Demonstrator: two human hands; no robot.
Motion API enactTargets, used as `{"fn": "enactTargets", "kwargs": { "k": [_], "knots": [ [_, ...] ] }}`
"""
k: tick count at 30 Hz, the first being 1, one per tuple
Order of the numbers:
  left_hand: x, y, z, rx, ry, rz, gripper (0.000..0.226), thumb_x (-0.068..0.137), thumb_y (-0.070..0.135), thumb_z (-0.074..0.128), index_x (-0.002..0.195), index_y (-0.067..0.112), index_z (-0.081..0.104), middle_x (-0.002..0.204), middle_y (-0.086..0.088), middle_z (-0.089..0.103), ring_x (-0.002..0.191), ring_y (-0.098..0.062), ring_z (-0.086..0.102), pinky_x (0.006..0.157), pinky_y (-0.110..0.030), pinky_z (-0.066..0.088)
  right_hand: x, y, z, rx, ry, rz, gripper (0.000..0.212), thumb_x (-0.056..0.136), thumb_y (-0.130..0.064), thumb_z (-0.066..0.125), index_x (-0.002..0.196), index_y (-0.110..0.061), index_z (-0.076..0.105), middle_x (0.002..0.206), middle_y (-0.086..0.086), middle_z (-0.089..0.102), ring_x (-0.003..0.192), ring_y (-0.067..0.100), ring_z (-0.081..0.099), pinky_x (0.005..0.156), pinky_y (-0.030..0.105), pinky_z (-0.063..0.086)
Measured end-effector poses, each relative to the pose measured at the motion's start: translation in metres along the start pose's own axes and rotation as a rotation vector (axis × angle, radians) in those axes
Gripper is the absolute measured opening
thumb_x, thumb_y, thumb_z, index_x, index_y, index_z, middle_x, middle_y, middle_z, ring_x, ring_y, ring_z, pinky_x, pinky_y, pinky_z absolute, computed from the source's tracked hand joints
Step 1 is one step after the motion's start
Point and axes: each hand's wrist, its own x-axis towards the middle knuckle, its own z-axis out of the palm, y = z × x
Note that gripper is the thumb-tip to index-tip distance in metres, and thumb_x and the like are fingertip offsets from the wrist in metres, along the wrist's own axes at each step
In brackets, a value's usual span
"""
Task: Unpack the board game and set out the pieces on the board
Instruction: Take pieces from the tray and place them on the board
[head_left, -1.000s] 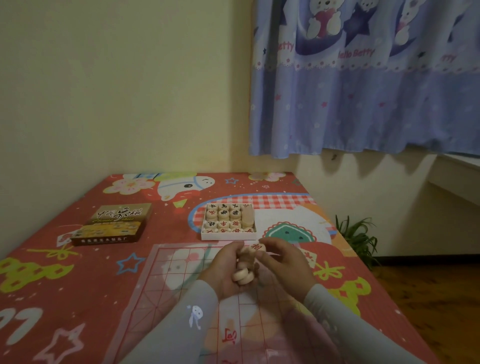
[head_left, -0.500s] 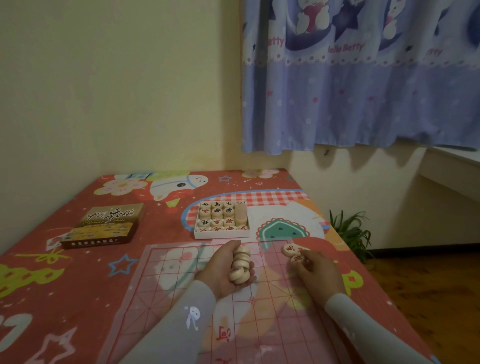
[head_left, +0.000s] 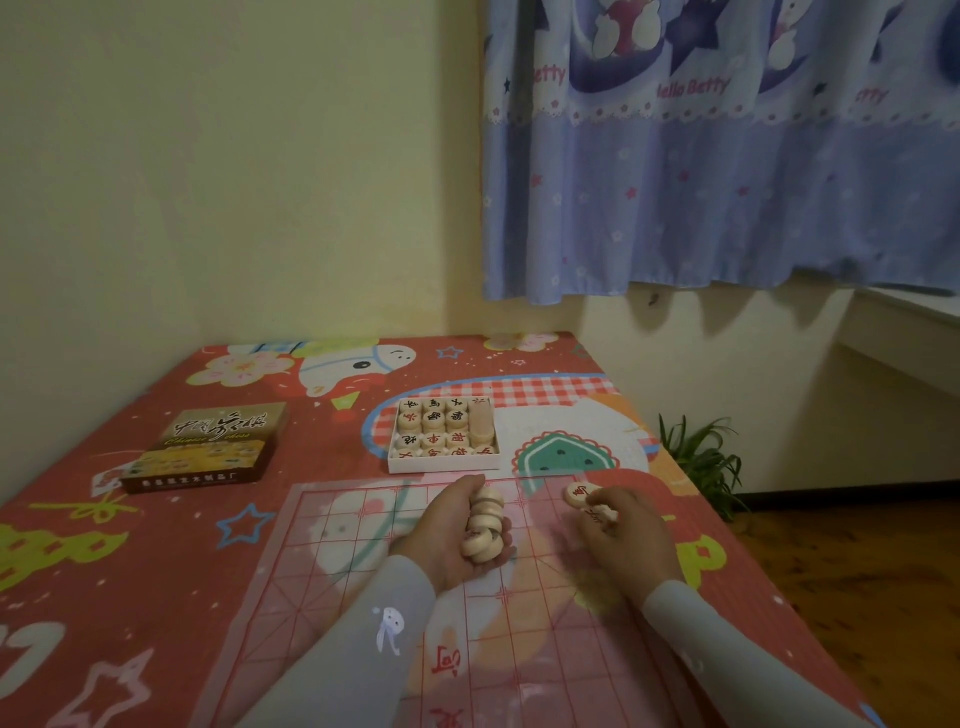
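Observation:
A translucent pink board sheet (head_left: 363, 561) with a red grid lies on the table in front of me. My left hand (head_left: 447, 540) is curled around a stack of round wooden pieces (head_left: 484, 525) above the board's far middle. My right hand (head_left: 618, 535) rests at the board's far right corner, fingertips pinching one piece (head_left: 597, 514). Just beyond those fingertips, another piece (head_left: 576, 493) with a red character lies flat on the corner. The white tray (head_left: 441, 462) beyond the board holds several more pieces in rows.
The game's brown and yellow box lid (head_left: 208, 447) lies at the far left of the table. A red cartoon-print cloth (head_left: 104, 571) covers the table, set in a wall corner. A green plant (head_left: 701, 462) stands on the floor to the right, below a blue curtain (head_left: 727, 182).
My right hand left the stack in my left hand and moved right to the board's far right corner, where a piece now lies flat. My left hand kept its stack.

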Motion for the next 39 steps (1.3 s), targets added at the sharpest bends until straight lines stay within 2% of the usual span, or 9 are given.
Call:
{"fn": "enactTargets", "kwargs": {
  "k": [5,11,14,17,20,23,30,33,39],
  "knots": [
    [0.002,-0.003,0.006,-0.073,-0.003,0.013,0.037,0.095,0.039,0.047,0.063,0.022,0.040,0.052,0.007,0.030,0.036,-0.006,0.027,0.045,-0.014,0.025,-0.016,-0.046,0.005,0.134,-0.115,-0.318,0.015,0.077,-0.040,0.071,0.087,-0.032,0.064,0.088,-0.014,0.059,0.080,0.001,0.055,0.067,0.016,0.045],
    [-0.003,-0.005,0.013,-0.049,0.053,0.057,0.029,0.093,0.038,0.055,0.092,0.009,0.060,0.074,-0.011,0.060,0.066,-0.025,0.061,0.069,-0.034,0.054,-0.030,-0.072,0.021,0.028,-0.263,-0.425,0.051,0.067,-0.064,0.048,0.095,-0.027,0.068,0.092,-0.007,0.060,0.084,0.004,0.050,0.072,0.014,0.039],
    [-0.002,-0.005,0.010,-0.059,0.076,0.064,0.030,0.093,0.039,0.054,0.092,0.009,0.058,0.067,-0.009,0.058,0.065,-0.025,0.060,0.074,-0.038,0.055,-0.033,-0.070,0.025,0.019,-0.263,-0.414,0.052,0.068,-0.063,0.047,0.097,-0.027,0.069,0.092,-0.006,0.064,0.085,0.008,0.055,0.077,0.023,0.046],
    [-0.002,-0.005,0.006,-0.061,0.072,0.040,0.034,0.095,0.040,0.050,0.082,0.008,0.054,0.052,-0.008,0.055,0.050,-0.022,0.058,0.061,-0.034,0.053,-0.035,-0.069,0.028,0.002,-0.269,-0.413,0.034,0.076,-0.054,0.060,0.098,-0.029,0.069,0.092,-0.009,0.065,0.084,0.006,0.057,0.076,0.024,0.049],
    [-0.003,-0.005,0.003,-0.006,0.077,0.043,0.035,0.094,0.042,0.052,0.091,0.008,0.060,0.068,-0.012,0.063,0.064,-0.026,0.062,0.070,-0.036,0.054,-0.035,-0.068,0.028,0.101,-0.250,-0.360,0.014,0.078,-0.039,0.071,0.090,-0.035,0.067,0.091,-0.014,0.065,0.085,0.003,0.056,0.074,0.015,0.046],
    [-0.003,-0.001,-0.004,0.019,0.118,0.084,0.029,0.094,0.040,0.052,0.093,0.012,0.058,0.068,-0.009,0.062,0.060,-0.022,0.059,0.062,-0.031,0.050,-0.029,-0.064,0.028,0.228,-0.189,-0.291,0.020,0.077,-0.027,0.074,0.083,-0.041,0.062,0.092,-0.016,0.066,0.090,0.002,0.059,0.074,0.018,0.048],
    [-0.001,0.012,-0.029,0.011,0.131,0.103,0.023,0.091,0.035,0.054,0.082,0.014,0.058,0.061,-0.004,0.058,0.056,-0.019,0.055,0.065,-0.034,0.054,0.000,-0.055,0.035,0.161,-0.122,-0.113,0.010,0.084,-0.025,0.069,0.093,-0.025,0.068,0.092,-0.012,0.064,0.087,0.006,0.057,0.081,0.029,0.051],
    [-0.002,0.019,-0.035,0.014,0.081,0.103,0.034,0.093,0.030,0.050,0.062,0.018,0.051,0.044,0.005,0.043,0.041,-0.014,0.046,0.066,-0.030,0.051,0.016,-0.062,0.046,0.052,-0.139,-0.080,0.014,0.089,-0.027,0.064,0.102,-0.025,0.067,0.098,-0.010,0.064,0.089,0.008,0.055,0.078,0.022,0.044],
    [-0.001,0.028,-0.050,0.036,-0.039,0.101,0.038,0.093,0.025,0.041,0.056,0.024,0.032,0.047,0.008,0.019,0.042,-0.010,0.016,0.067,-0.025,0.046,0.047,-0.070,0.074,-0.059,-0.146,-0.023,0.014,0.091,-0.029,0.058,0.103,-0.029,0.065,0.109,-0.008,0.065,0.089,0.008,0.052,0.077,0.022,0.041]
  ]
}}
